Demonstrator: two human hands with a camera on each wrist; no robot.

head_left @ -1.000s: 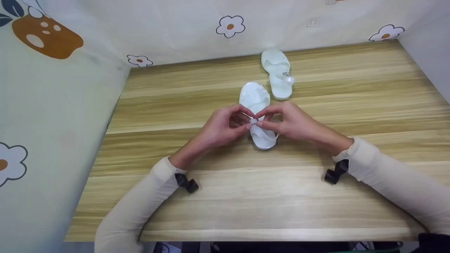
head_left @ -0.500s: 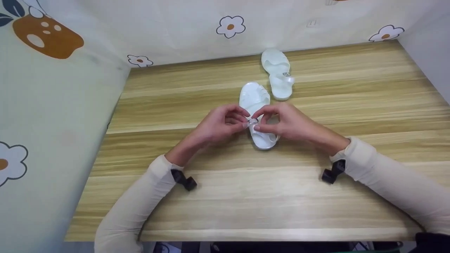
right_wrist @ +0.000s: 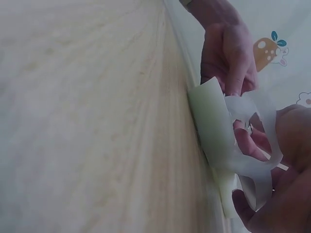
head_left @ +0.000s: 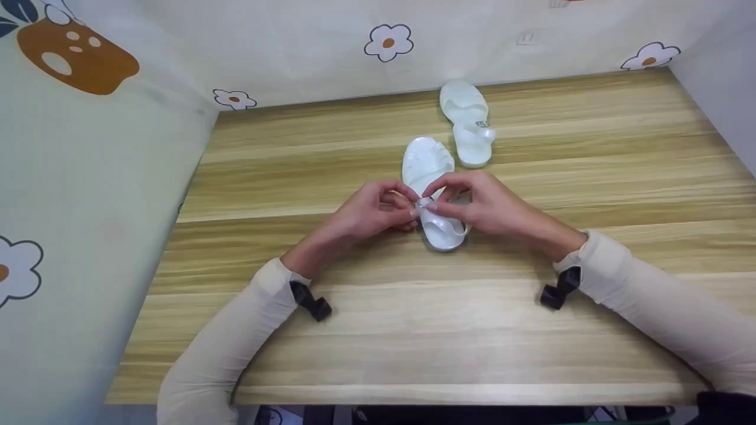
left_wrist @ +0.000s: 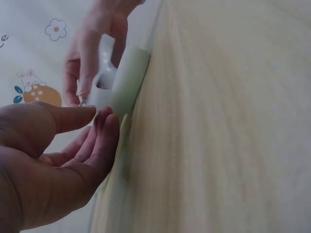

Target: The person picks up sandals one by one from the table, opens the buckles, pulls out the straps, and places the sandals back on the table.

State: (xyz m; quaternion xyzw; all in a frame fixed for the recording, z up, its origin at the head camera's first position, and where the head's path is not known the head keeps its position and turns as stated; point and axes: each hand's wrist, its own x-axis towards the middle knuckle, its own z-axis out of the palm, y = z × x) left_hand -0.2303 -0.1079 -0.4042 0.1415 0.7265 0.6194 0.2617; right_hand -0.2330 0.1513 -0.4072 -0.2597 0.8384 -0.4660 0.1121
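Note:
A small white sandal (head_left: pixel 426 162) lies mid-table, toe pointing away from me. Both hands meet at the buckle (head_left: pixel 424 202) on its ankle strap. My left hand (head_left: pixel 378 211) pinches the strap end from the left, thumb and fingers curled. My right hand (head_left: pixel 472 203) pinches the buckle from the right. The left wrist view shows my left hand (left_wrist: pixel 73 145) at the sandal's heel (left_wrist: pixel 124 80). The right wrist view shows my right hand (right_wrist: pixel 277 165) with fingers through the strap (right_wrist: pixel 255 141) of the sandal (right_wrist: pixel 211 121). A second white sandal (head_left: pixel 466 121) lies behind, strap fastened.
The wooden table (head_left: pixel 590 177) is walled by flower-print cloth (head_left: pixel 88 147) at the back and left, and a plain wall on the right. Its front edge runs close to me. Black wrist mounts (head_left: pixel 313 304) sit on both cream sleeves.
Both hands stay on the near sandal's buckle; the fingers have shifted slightly, closing tighter on the strap. The sandals have not moved.

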